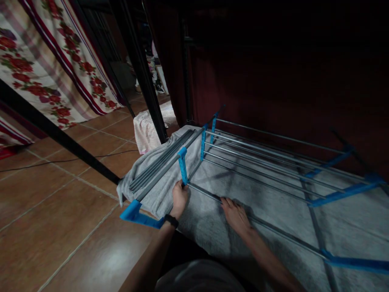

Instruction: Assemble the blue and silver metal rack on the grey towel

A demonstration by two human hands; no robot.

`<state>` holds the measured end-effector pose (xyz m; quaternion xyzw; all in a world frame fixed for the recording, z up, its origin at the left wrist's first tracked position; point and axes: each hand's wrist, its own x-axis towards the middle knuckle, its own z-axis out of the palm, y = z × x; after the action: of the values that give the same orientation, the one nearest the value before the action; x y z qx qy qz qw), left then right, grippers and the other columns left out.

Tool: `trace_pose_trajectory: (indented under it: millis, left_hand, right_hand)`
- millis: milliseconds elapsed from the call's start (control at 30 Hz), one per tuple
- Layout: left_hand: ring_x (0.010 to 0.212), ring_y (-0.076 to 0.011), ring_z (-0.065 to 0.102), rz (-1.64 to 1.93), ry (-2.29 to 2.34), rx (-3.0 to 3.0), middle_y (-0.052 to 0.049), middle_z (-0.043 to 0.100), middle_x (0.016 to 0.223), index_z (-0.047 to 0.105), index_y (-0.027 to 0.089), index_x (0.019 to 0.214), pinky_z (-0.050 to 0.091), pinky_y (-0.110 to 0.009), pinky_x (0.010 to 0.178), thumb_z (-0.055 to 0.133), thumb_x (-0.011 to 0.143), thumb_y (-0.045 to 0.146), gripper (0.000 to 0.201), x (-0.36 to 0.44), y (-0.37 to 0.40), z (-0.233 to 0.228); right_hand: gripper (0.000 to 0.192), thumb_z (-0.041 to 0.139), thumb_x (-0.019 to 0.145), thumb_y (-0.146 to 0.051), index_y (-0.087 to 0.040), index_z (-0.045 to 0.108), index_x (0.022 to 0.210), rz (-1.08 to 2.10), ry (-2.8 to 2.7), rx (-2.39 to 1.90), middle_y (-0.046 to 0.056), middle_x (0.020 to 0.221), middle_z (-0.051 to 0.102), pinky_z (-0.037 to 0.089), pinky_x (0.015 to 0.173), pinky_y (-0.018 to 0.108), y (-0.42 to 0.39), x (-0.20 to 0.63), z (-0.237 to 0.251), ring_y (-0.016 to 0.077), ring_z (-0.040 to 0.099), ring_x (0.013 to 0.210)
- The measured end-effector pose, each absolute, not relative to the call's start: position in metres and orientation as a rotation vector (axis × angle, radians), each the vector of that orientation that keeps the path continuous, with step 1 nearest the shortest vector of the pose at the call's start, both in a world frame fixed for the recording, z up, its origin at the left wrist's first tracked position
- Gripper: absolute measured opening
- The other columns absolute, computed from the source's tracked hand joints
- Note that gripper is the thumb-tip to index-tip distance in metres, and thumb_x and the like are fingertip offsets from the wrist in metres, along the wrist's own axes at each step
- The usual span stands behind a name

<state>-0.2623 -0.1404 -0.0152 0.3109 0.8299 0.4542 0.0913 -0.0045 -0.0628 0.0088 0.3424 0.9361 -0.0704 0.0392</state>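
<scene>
A partly assembled rack of grey metal tubes and blue plastic brackets lies across a grey cloth. My left hand, a dark band on its wrist, is closed round the lower end of an upright blue bracket, where the near tube meets it. To its right, my right hand wraps over the near metal tube; its palm side is hidden. That tube runs right to another blue bracket. A side tube passes through the top of the held bracket and ends in a blue corner piece.
Several loose grey tubes lie on the grey cloth at the left. Black metal posts stand nearby. A dark red panel is behind the rack. Tiled floor, a thin cable and a floral curtain are left.
</scene>
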Motion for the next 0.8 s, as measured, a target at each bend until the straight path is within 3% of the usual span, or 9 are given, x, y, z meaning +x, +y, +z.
trace_pose_trajectory:
  millis: [367,800]
  left_hand:
    - [0.094,-0.0258,0.070,1.385,2.504,0.854,-0.012,0.075,0.100,0.070,0.014,0.099,0.053,-0.035,0.085,0.059,0.079,0.015,0.023,-0.259,-0.143,-0.016]
    - [0.096,-0.0258,0.066,1.334,2.583,1.021,-0.013,0.071,0.103,0.064,0.017,0.105,0.052,-0.038,0.090,0.046,0.084,0.015,0.028,-0.250,-0.144,-0.024]
  right_hand:
    - [0.048,0.023,0.104,-0.026,-0.020,0.050,0.144,-0.338,2.836,1.018,0.012,0.137,0.061,0.048,0.090,0.033,-0.061,-0.006,0.015,0.0220,0.065,0.108]
    - [0.044,0.027,0.104,-0.027,-0.020,0.053,0.138,-0.386,2.842,1.017,0.012,0.133,0.064,0.047,0.092,0.034,-0.059,-0.006,0.017,0.0235,0.064,0.113]
